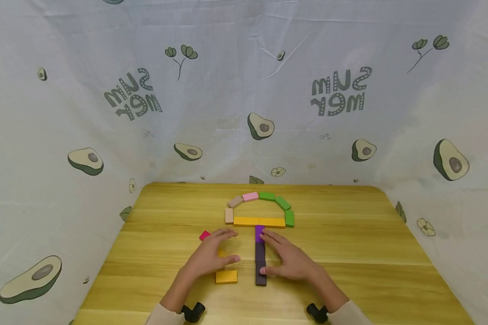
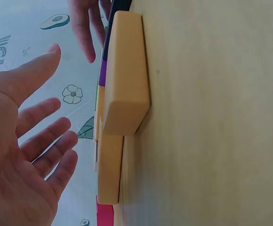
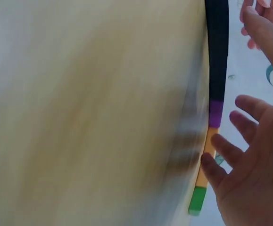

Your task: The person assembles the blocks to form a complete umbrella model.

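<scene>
My left hand (image 1: pixel 211 255) is spread above the table, holding nothing. Near it lie a yellow block (image 1: pixel 226 277), a second yellow block (image 2: pixel 109 174) partly hidden in the head view, and a red block (image 1: pixel 204 235). My right hand (image 1: pixel 290 257) hovers over a straight column made of a purple block (image 1: pixel 259 233) and two black blocks (image 1: pixel 260 251), its fingers extended and gripping nothing. Two yellow blocks (image 1: pixel 246 221) form a bar across the column's top. In the right wrist view, the right hand (image 3: pixel 254 165) shows spread fingers beside the row; contact cannot be told.
Above the bar, an arch runs from tan blocks (image 1: pixel 229 215) through a pink block (image 1: pixel 250 196) to green blocks (image 1: pixel 283 202). All lie on a wood-grain table (image 1: pixel 349 253). A printed cloth (image 1: pixel 227 99) rises behind and at both sides.
</scene>
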Action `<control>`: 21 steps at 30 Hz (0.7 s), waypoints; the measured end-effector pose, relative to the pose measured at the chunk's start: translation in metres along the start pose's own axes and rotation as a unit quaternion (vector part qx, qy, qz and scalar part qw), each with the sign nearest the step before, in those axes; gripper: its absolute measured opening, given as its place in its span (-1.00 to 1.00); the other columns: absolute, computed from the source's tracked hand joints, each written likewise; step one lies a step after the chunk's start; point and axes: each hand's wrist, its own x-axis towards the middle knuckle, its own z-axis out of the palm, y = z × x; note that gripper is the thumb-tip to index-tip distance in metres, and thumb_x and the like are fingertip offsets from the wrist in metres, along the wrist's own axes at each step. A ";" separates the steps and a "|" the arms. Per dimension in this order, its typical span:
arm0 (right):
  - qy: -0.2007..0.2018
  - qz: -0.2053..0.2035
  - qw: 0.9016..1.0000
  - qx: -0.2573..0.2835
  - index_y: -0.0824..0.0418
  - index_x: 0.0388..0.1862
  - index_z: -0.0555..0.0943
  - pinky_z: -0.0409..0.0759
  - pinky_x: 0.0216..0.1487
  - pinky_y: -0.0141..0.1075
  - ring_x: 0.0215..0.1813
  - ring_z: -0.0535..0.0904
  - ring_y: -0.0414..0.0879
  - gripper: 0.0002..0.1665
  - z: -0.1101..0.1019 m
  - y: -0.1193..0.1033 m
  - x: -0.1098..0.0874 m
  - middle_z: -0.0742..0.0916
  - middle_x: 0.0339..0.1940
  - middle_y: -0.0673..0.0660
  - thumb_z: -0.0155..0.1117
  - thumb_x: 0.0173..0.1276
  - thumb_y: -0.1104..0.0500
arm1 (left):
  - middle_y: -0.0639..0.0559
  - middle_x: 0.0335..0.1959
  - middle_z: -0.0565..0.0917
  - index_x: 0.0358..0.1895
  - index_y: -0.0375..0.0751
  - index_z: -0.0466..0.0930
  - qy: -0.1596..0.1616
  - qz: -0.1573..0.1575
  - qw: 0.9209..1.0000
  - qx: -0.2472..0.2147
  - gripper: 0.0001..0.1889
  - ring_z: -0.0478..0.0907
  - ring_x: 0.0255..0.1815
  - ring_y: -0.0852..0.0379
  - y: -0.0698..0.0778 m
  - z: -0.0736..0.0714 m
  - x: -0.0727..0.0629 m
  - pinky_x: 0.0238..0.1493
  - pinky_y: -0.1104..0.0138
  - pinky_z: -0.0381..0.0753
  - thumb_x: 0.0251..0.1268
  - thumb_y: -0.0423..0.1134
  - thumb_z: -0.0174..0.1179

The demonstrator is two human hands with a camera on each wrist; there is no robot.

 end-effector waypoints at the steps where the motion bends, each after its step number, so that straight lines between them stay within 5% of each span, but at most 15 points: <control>1: -0.003 0.000 1.000 -0.003 -0.02 0.67 0.22 0.36 0.50 0.24 0.66 0.20 0.16 0.15 0.001 0.000 0.001 0.23 0.70 0.04 0.38 0.24 -0.44 | 0.00 0.47 0.47 0.41 0.01 0.54 -0.005 0.000 1.000 -0.001 -0.33 0.42 0.48 -0.16 0.000 0.001 -0.001 0.42 -0.17 0.46 0.28 0.15 0.41; 6: -0.011 0.001 1.000 -0.018 -0.03 0.68 0.21 0.36 0.49 0.25 0.65 0.21 0.18 0.16 0.002 0.000 0.004 0.24 0.70 0.05 0.36 0.23 -0.47 | 0.03 0.36 0.56 0.34 0.06 0.62 -0.035 0.004 0.999 -0.007 -0.43 0.50 0.40 -0.08 0.002 0.002 -0.006 0.38 -0.10 0.52 0.31 0.14 0.38; 13: -0.024 0.013 0.999 -0.026 -0.04 0.67 0.24 0.33 0.51 0.28 0.66 0.19 0.22 0.14 0.003 -0.002 0.004 0.25 0.70 0.05 0.36 0.22 -0.47 | 0.18 0.18 0.67 0.25 0.04 0.67 -0.067 0.041 0.996 -0.031 -0.51 0.64 0.10 0.17 0.004 0.006 -0.018 0.18 0.24 0.66 0.31 0.08 0.41; 21: -0.029 0.018 0.999 -0.017 -0.04 0.67 0.23 0.31 0.52 0.28 0.66 0.18 0.22 0.15 0.004 -0.004 0.003 0.25 0.70 0.06 0.38 0.22 -0.46 | 0.19 0.16 0.70 0.27 0.01 0.66 -0.085 0.040 0.995 -0.018 -0.45 0.64 0.11 0.29 0.003 0.013 -0.032 0.17 0.32 0.67 0.25 0.12 0.44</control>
